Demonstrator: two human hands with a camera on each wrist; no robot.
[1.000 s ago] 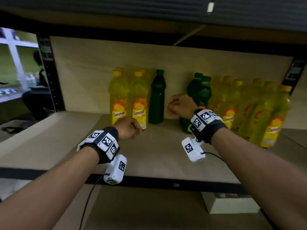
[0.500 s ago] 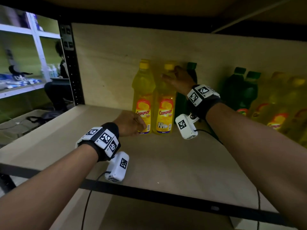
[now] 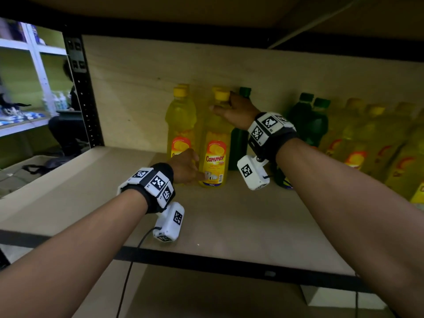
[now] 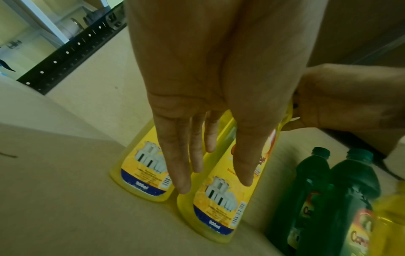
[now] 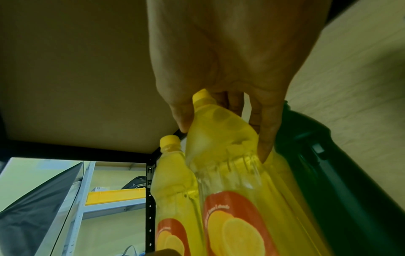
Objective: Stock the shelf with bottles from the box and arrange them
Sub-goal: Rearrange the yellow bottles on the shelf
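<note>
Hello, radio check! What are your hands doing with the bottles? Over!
Right hand grips front yellow bottle near its cap. Left hand open, fingers by its base. Green bottle close on the right.

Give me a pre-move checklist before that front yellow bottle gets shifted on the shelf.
1. Right hand grips the front yellow bottle at its neck: ok.
2. Left hand rests straight fingers against the bottle's lower label: ok.
3. Bottle base flat on the shelf board: cannot tell.
4. Yellow cap on: ok; tightness cannot tell.
5. Neighbouring yellow bottle upright on its left: ok.
6. Dark green bottle close on its right, clearance: cannot tell.
</note>
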